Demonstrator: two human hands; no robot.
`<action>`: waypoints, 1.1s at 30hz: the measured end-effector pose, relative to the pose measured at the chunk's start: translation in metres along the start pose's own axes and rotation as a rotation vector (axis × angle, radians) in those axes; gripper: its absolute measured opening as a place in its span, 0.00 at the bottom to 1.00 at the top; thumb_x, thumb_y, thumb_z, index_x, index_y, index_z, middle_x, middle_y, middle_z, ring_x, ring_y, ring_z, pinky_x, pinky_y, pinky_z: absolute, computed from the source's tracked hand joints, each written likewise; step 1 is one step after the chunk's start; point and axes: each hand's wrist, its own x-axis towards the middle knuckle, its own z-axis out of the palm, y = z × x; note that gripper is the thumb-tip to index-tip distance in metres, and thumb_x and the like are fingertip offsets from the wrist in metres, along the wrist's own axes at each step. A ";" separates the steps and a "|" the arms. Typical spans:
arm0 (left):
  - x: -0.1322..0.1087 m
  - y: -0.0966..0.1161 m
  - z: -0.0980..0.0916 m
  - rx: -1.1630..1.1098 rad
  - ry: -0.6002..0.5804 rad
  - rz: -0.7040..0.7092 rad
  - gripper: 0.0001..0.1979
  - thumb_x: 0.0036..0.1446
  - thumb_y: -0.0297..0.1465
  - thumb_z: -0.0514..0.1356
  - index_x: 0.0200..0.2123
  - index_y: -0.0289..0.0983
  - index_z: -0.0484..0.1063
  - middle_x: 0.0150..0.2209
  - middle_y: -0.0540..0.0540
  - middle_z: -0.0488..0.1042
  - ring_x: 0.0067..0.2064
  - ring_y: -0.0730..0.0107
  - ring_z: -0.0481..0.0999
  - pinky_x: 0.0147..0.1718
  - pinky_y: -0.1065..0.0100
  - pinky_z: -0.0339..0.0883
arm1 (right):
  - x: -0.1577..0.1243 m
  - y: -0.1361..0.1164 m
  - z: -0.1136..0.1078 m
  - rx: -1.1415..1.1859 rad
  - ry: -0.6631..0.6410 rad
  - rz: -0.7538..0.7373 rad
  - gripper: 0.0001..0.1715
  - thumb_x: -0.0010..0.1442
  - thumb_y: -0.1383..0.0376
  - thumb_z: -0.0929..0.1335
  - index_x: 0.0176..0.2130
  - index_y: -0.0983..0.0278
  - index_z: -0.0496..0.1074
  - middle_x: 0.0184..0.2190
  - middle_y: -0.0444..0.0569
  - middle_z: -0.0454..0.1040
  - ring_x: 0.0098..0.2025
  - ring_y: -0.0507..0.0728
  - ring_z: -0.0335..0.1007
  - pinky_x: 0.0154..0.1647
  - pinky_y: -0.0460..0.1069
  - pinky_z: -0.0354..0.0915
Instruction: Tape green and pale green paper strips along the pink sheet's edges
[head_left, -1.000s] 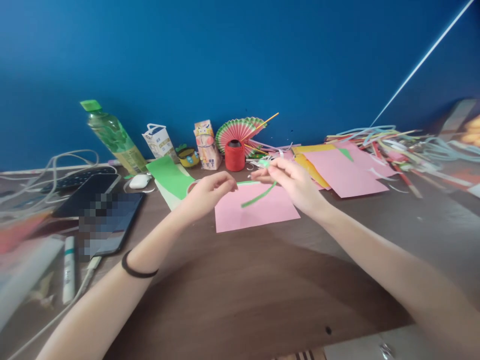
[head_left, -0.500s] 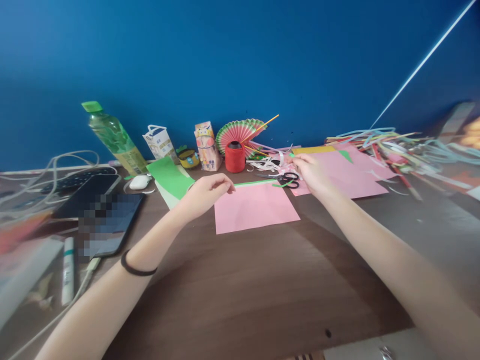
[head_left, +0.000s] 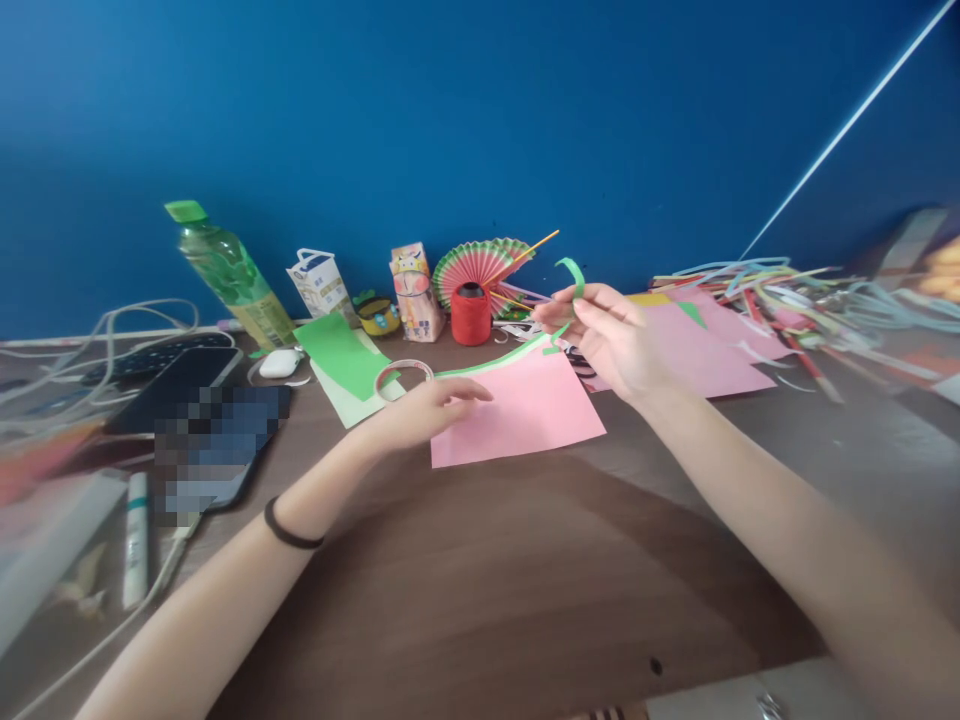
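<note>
Two bare hands above a cluttered tabletop (head_left: 480,580), as seen from beside the worker. The right hand (head_left: 609,335) is raised, its thumb and fingers closed in a light pinch on a narrow green strip (head_left: 574,270); one end curls up above the fingers, and green shows again below them, near the far right corner of the pink paper (head_left: 525,415). So slender and limp a piece probably allows no firmer hold, and lifting it likely spares it from snagging on the sheet. The left hand (head_left: 424,410) is loosely open with nothing visible in its grasp, palm down and fingers slightly bent over the paper's left part, perhaps as a steadying weight; whether the fingertips press on it cannot be told. The paper lies centrally, presumably so that both hands reach it easily; its far edge is bordered in green and white. A roll of tape (head_left: 379,381) lies just beyond the left hand, beside the green paper (head_left: 349,350), seemingly for ready access. Pose: both forearms slant inward from the lower corners, the left hand lower, the right hand higher with its wrist off the tabletop.
</note>
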 end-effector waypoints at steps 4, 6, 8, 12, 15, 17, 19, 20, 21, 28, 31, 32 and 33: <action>0.004 -0.012 0.014 0.222 -0.172 0.116 0.24 0.56 0.33 0.50 0.57 0.41 0.59 0.62 0.45 0.55 0.62 0.60 0.53 0.59 0.59 0.44 | 0.004 0.006 -0.005 -0.006 0.087 -0.009 0.06 0.57 0.60 0.63 0.35 0.59 0.67 0.33 0.45 0.76 0.43 0.55 0.72 0.46 0.55 0.65; 0.005 -0.015 0.018 0.335 -0.202 0.104 0.25 0.57 0.32 0.50 0.59 0.43 0.57 0.63 0.45 0.51 0.63 0.56 0.50 0.59 0.54 0.40 | 0.009 0.010 -0.014 -0.008 0.187 -0.026 0.05 0.57 0.61 0.63 0.35 0.58 0.66 0.32 0.44 0.75 0.41 0.54 0.72 0.45 0.54 0.65; 0.004 -0.015 0.019 0.395 -0.214 0.093 0.26 0.57 0.33 0.50 0.60 0.44 0.55 0.64 0.44 0.49 0.63 0.54 0.49 0.58 0.51 0.41 | 0.015 0.016 -0.027 0.026 0.302 -0.058 0.04 0.57 0.62 0.63 0.35 0.58 0.65 0.30 0.42 0.74 0.39 0.53 0.72 0.45 0.53 0.65; 0.002 -0.011 0.017 0.414 -0.232 0.077 0.25 0.58 0.34 0.50 0.60 0.44 0.55 0.64 0.44 0.48 0.63 0.53 0.49 0.58 0.49 0.40 | 0.025 0.022 -0.058 0.144 0.444 -0.059 0.03 0.55 0.64 0.64 0.34 0.57 0.64 0.26 0.40 0.72 0.32 0.51 0.71 0.41 0.50 0.65; 0.003 -0.010 0.017 0.391 -0.226 0.061 0.25 0.57 0.34 0.51 0.59 0.45 0.56 0.64 0.45 0.49 0.63 0.54 0.49 0.58 0.50 0.41 | 0.028 0.021 -0.066 0.201 0.488 -0.078 0.03 0.54 0.65 0.64 0.32 0.58 0.63 0.21 0.39 0.68 0.26 0.50 0.68 0.36 0.50 0.65; 0.004 -0.011 0.017 0.357 -0.209 0.059 0.25 0.56 0.33 0.51 0.58 0.45 0.58 0.64 0.46 0.50 0.63 0.55 0.50 0.58 0.51 0.42 | 0.027 0.018 -0.060 0.242 0.439 -0.066 0.04 0.52 0.66 0.64 0.32 0.58 0.64 0.21 0.40 0.67 0.26 0.50 0.67 0.37 0.50 0.66; 0.006 -0.013 0.018 0.284 -0.169 0.071 0.24 0.55 0.31 0.52 0.56 0.42 0.61 0.62 0.45 0.55 0.62 0.58 0.53 0.59 0.54 0.44 | 0.023 0.013 -0.045 0.292 0.336 -0.006 0.04 0.50 0.67 0.64 0.31 0.59 0.64 0.23 0.40 0.68 0.28 0.50 0.68 0.40 0.51 0.66; 0.006 -0.013 0.017 0.224 -0.132 0.079 0.23 0.55 0.30 0.51 0.55 0.40 0.63 0.61 0.44 0.58 0.61 0.59 0.56 0.59 0.57 0.46 | 0.020 0.011 -0.036 0.280 0.270 0.014 0.03 0.50 0.66 0.63 0.30 0.59 0.64 0.24 0.41 0.68 0.30 0.51 0.68 0.42 0.52 0.66; 0.007 -0.013 0.017 0.150 -0.084 0.079 0.21 0.55 0.31 0.51 0.53 0.38 0.65 0.59 0.43 0.61 0.59 0.61 0.59 0.58 0.59 0.48 | 0.016 0.009 -0.027 0.243 0.209 0.032 0.02 0.51 0.65 0.62 0.30 0.59 0.63 0.26 0.42 0.69 0.33 0.52 0.69 0.43 0.54 0.66; 0.008 -0.001 0.016 -0.439 0.103 -0.053 0.20 0.57 0.41 0.49 0.46 0.36 0.69 0.50 0.42 0.71 0.50 0.64 0.70 0.51 0.61 0.61 | -0.010 0.010 0.024 0.320 -0.024 0.230 0.05 0.55 0.62 0.60 0.28 0.59 0.60 0.27 0.44 0.70 0.45 0.57 0.69 0.48 0.57 0.65; 0.007 0.005 0.022 -0.583 0.009 -0.059 0.19 0.56 0.41 0.52 0.46 0.36 0.69 0.49 0.41 0.71 0.48 0.65 0.71 0.47 0.61 0.63 | -0.017 0.011 0.034 0.353 -0.057 0.280 0.06 0.56 0.61 0.60 0.28 0.59 0.60 0.27 0.44 0.70 0.46 0.57 0.68 0.49 0.56 0.64; 0.007 0.007 0.025 -0.599 -0.016 -0.068 0.18 0.54 0.41 0.54 0.44 0.35 0.69 0.46 0.42 0.73 0.45 0.66 0.72 0.46 0.62 0.63 | -0.018 0.012 0.036 0.380 -0.059 0.291 0.07 0.56 0.61 0.60 0.27 0.59 0.60 0.27 0.44 0.69 0.47 0.56 0.68 0.50 0.56 0.63; 0.006 0.008 0.027 -0.608 -0.035 -0.077 0.17 0.53 0.40 0.55 0.41 0.35 0.70 0.43 0.43 0.74 0.42 0.68 0.73 0.44 0.63 0.64 | -0.018 0.012 0.037 0.409 -0.061 0.298 0.07 0.56 0.62 0.60 0.27 0.59 0.61 0.26 0.44 0.69 0.47 0.56 0.68 0.51 0.57 0.63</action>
